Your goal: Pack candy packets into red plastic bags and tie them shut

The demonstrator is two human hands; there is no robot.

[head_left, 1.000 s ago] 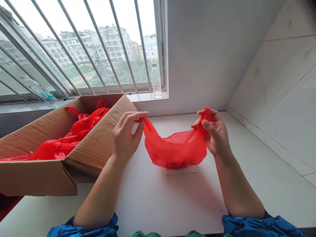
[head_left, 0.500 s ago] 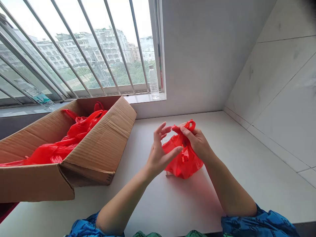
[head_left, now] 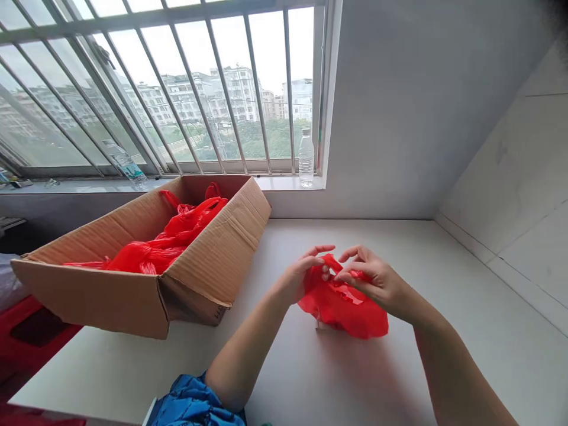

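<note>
A small red plastic bag (head_left: 344,309) sits bunched on the white table (head_left: 444,331) in front of me. My left hand (head_left: 300,275) pinches the bag's top from the left, fingers curled into the plastic. My right hand (head_left: 370,281) grips the same top from the right, thumb and fingers pressed on the gathered handles. The two hands almost touch above the bag. Something pale and flat shows under the bag's lower left edge; I cannot make out what it is.
An open cardboard box (head_left: 146,296) holding more red plastic bags (head_left: 168,242) stands at the left of the table. A clear water bottle (head_left: 306,158) stands on the windowsill, another bottle (head_left: 126,167) lies further left. Barred window behind, tiled wall right.
The bag was stretched wide between my hands a second ago. Both hands have come together and gathered its top over the middle. The view has shifted so the box sits further right.
</note>
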